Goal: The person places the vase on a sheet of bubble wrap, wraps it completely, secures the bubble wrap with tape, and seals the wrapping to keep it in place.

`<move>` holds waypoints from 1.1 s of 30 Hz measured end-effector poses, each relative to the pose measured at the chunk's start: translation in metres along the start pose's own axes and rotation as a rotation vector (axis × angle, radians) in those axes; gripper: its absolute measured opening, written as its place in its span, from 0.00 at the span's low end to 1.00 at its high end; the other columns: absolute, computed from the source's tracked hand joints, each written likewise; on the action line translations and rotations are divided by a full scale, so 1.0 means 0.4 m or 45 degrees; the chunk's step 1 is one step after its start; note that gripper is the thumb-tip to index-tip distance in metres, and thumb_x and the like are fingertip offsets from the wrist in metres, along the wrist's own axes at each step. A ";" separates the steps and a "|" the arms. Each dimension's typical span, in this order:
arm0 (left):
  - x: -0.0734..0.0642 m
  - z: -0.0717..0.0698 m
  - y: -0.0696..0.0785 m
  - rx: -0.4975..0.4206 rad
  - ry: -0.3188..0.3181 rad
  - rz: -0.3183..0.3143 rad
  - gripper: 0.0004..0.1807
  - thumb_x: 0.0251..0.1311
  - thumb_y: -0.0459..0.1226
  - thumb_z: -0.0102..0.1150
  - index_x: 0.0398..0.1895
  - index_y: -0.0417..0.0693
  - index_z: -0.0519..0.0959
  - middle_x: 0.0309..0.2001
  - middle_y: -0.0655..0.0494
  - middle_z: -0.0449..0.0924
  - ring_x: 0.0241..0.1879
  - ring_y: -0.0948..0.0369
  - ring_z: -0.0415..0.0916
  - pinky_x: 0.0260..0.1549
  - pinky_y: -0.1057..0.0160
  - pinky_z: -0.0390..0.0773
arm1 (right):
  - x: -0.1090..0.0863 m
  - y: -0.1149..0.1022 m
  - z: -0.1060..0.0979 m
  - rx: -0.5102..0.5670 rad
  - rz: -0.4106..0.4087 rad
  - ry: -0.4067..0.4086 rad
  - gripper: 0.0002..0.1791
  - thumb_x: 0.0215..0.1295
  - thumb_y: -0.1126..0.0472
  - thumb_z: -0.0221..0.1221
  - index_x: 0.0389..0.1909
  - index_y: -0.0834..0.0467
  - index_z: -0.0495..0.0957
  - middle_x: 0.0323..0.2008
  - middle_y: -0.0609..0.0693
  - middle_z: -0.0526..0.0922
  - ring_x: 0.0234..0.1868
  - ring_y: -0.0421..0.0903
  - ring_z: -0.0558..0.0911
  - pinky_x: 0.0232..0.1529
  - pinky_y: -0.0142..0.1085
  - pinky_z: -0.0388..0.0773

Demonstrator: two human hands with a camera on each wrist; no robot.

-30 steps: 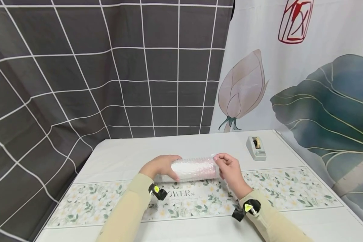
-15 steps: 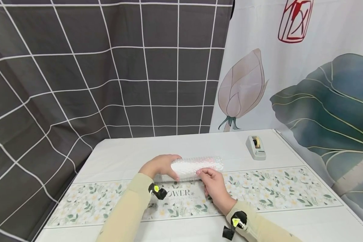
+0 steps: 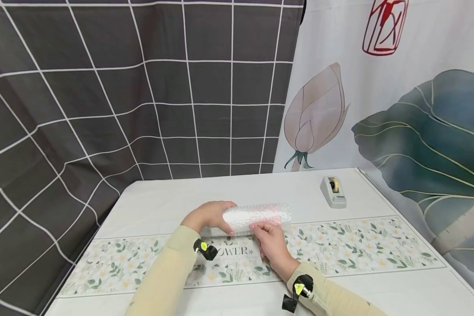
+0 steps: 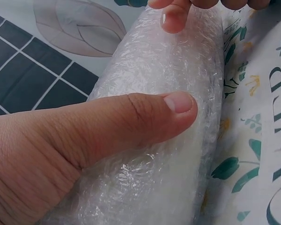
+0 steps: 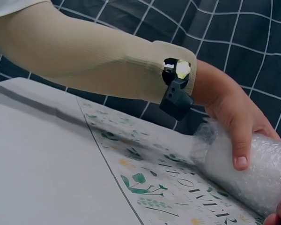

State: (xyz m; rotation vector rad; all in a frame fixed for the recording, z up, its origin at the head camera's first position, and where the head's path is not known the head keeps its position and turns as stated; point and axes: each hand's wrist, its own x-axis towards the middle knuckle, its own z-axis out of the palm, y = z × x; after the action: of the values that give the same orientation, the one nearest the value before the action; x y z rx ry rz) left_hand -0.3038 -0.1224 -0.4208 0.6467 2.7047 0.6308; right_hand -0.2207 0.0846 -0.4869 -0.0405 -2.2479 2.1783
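Note:
A cylindrical bundle in clear bubble wrap [image 3: 241, 215] lies on its side across the table, whitish with a pink tint toward its right end. My left hand [image 3: 208, 216] grips its left part, thumb [image 4: 145, 115] laid over the near side; the other fingers are hidden behind the bundle. Lower on the near side, right of the left thumb, my right hand [image 3: 275, 248] pinches the wrap with curled fingers. In the left wrist view, a right fingertip [image 4: 174, 19] touches the plastic. Loose wrap [image 5: 207, 136] sticks out at the left end in the right wrist view.
A grey tape dispenser [image 3: 333, 192] with a yellowish roll stands at the back right of the table. The white tablecloth [image 3: 205, 191] carries a floral band [image 3: 355, 243] with lettering. Behind hang a dark grid curtain [image 3: 209, 118] and a white printed curtain [image 3: 324, 30].
My right hand has moved from the bundle's right end leftward and toward me along its near side. The left hand has kept its grip in place.

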 end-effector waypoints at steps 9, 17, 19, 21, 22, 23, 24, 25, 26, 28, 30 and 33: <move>-0.001 -0.001 0.003 0.044 0.013 0.002 0.47 0.33 0.50 0.83 0.65 0.60 0.76 0.53 0.62 0.82 0.45 0.62 0.77 0.53 0.53 0.77 | 0.003 0.000 0.016 -0.060 0.053 0.108 0.15 0.67 0.54 0.65 0.33 0.64 0.85 0.11 0.43 0.67 0.06 0.36 0.60 0.07 0.28 0.59; -0.001 0.000 0.002 0.031 0.000 0.015 0.46 0.34 0.49 0.83 0.65 0.60 0.76 0.53 0.62 0.82 0.45 0.62 0.77 0.53 0.53 0.77 | 0.004 0.009 0.021 -0.162 -0.023 0.198 0.13 0.65 0.55 0.66 0.29 0.62 0.86 0.23 0.52 0.80 0.13 0.37 0.69 0.13 0.29 0.67; -0.001 0.002 0.001 0.036 -0.006 0.011 0.47 0.35 0.50 0.83 0.66 0.60 0.75 0.53 0.62 0.82 0.46 0.62 0.77 0.53 0.54 0.77 | 0.007 0.015 0.018 -0.226 -0.090 0.201 0.13 0.65 0.55 0.66 0.28 0.61 0.87 0.24 0.50 0.82 0.17 0.38 0.73 0.18 0.29 0.71; -0.001 0.002 0.001 0.038 -0.009 0.006 0.47 0.35 0.50 0.83 0.66 0.60 0.75 0.54 0.61 0.82 0.47 0.62 0.77 0.54 0.53 0.77 | 0.011 0.020 0.014 -0.308 -0.164 0.199 0.11 0.65 0.55 0.66 0.28 0.58 0.88 0.24 0.48 0.82 0.21 0.39 0.75 0.23 0.30 0.73; -0.001 0.002 0.001 0.038 -0.010 0.002 0.47 0.35 0.50 0.83 0.67 0.59 0.75 0.55 0.61 0.82 0.47 0.61 0.77 0.54 0.53 0.77 | 0.013 0.023 0.011 -0.351 -0.198 0.193 0.11 0.65 0.55 0.66 0.27 0.57 0.88 0.23 0.48 0.82 0.21 0.40 0.75 0.24 0.30 0.73; -0.002 0.002 0.002 0.039 -0.011 -0.002 0.48 0.35 0.50 0.83 0.67 0.60 0.75 0.56 0.61 0.82 0.48 0.61 0.77 0.55 0.53 0.77 | 0.014 0.023 0.009 -0.388 -0.229 0.185 0.12 0.66 0.54 0.66 0.27 0.56 0.88 0.21 0.48 0.82 0.19 0.40 0.74 0.23 0.31 0.72; -0.002 0.001 0.002 0.035 -0.011 -0.004 0.48 0.35 0.50 0.83 0.67 0.59 0.75 0.56 0.60 0.81 0.48 0.61 0.77 0.55 0.53 0.76 | 0.016 0.025 0.005 -0.432 -0.254 0.179 0.12 0.66 0.54 0.66 0.26 0.55 0.88 0.20 0.47 0.81 0.19 0.40 0.74 0.23 0.31 0.71; -0.003 0.000 0.003 0.034 -0.010 -0.007 0.48 0.35 0.50 0.83 0.67 0.59 0.74 0.57 0.60 0.81 0.49 0.60 0.77 0.56 0.52 0.76 | 0.017 0.024 0.002 -0.474 -0.278 0.171 0.12 0.66 0.54 0.66 0.26 0.55 0.88 0.18 0.46 0.80 0.18 0.40 0.73 0.22 0.31 0.70; -0.003 -0.001 0.004 0.033 -0.011 -0.011 0.49 0.35 0.50 0.83 0.68 0.59 0.74 0.58 0.59 0.81 0.50 0.60 0.77 0.56 0.52 0.76 | 0.018 0.024 -0.001 -0.515 -0.297 0.163 0.13 0.67 0.53 0.65 0.25 0.54 0.88 0.17 0.45 0.79 0.17 0.39 0.72 0.21 0.31 0.69; -0.004 -0.002 0.006 0.028 -0.010 -0.018 0.49 0.34 0.50 0.83 0.68 0.60 0.74 0.58 0.59 0.81 0.51 0.59 0.77 0.57 0.52 0.76 | 0.020 0.023 -0.006 -0.585 -0.328 0.143 0.14 0.67 0.52 0.65 0.23 0.53 0.86 0.15 0.43 0.77 0.16 0.38 0.70 0.19 0.31 0.67; -0.005 -0.004 0.007 0.017 -0.010 -0.023 0.50 0.34 0.50 0.83 0.68 0.60 0.74 0.59 0.59 0.81 0.51 0.59 0.77 0.58 0.51 0.75 | 0.021 0.023 -0.011 -0.651 -0.353 0.126 0.16 0.68 0.51 0.65 0.20 0.52 0.84 0.13 0.40 0.74 0.15 0.38 0.69 0.18 0.31 0.65; -0.005 -0.005 0.006 0.023 -0.009 -0.026 0.50 0.34 0.50 0.83 0.68 0.60 0.74 0.59 0.59 0.80 0.52 0.59 0.77 0.58 0.51 0.75 | 0.022 0.022 -0.016 -0.741 -0.403 0.116 0.19 0.68 0.51 0.64 0.16 0.50 0.79 0.12 0.38 0.70 0.14 0.37 0.67 0.16 0.31 0.63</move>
State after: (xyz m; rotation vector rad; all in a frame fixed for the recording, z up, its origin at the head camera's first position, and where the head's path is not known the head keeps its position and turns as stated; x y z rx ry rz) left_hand -0.3018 -0.1220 -0.4176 0.6236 2.7099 0.5980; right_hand -0.2291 0.0915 -0.4955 0.1928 -2.5363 1.3010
